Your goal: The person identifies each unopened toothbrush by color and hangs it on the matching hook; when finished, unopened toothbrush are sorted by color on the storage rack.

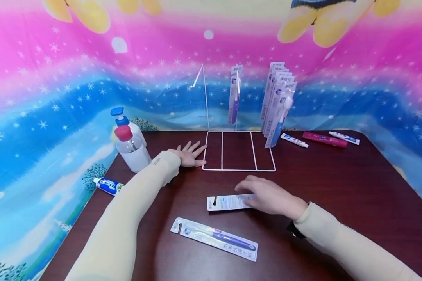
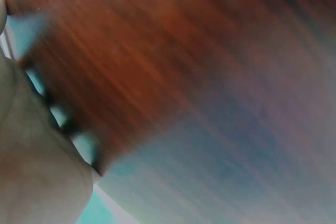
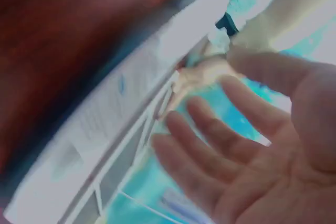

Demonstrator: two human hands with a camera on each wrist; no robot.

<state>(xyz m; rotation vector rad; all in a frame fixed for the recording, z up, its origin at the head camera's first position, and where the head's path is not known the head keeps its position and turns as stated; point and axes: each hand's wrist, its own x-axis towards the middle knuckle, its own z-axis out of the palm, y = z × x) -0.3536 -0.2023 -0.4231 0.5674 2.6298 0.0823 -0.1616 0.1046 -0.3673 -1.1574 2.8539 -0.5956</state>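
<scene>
My left hand (image 1: 190, 155) lies on the table with its fingers spread, fingertips at the left side of a white wire display rack (image 1: 239, 170). Over the right end of a packaged toothbrush (image 1: 228, 203), which shows its printed back, hovers my right hand (image 1: 269, 195). In the right wrist view the fingers (image 3: 210, 156) are loosely bent and apart from that white package (image 3: 105, 114). Closer to me lies a second packaged toothbrush (image 1: 214, 239), purple-handled and face up. One purple toothbrush pack (image 1: 234, 97) hangs on the rack's middle hook, and several packs (image 1: 278, 105) hang on the right one.
A red-capped clear bottle (image 1: 133, 150) and a blue pump bottle (image 1: 121, 117) stand at the left. A blue toothpaste tube (image 1: 108, 186) lies by my left sleeve. At the back right are a red tube (image 1: 324, 139) and two small white-and-blue tubes (image 1: 294, 140).
</scene>
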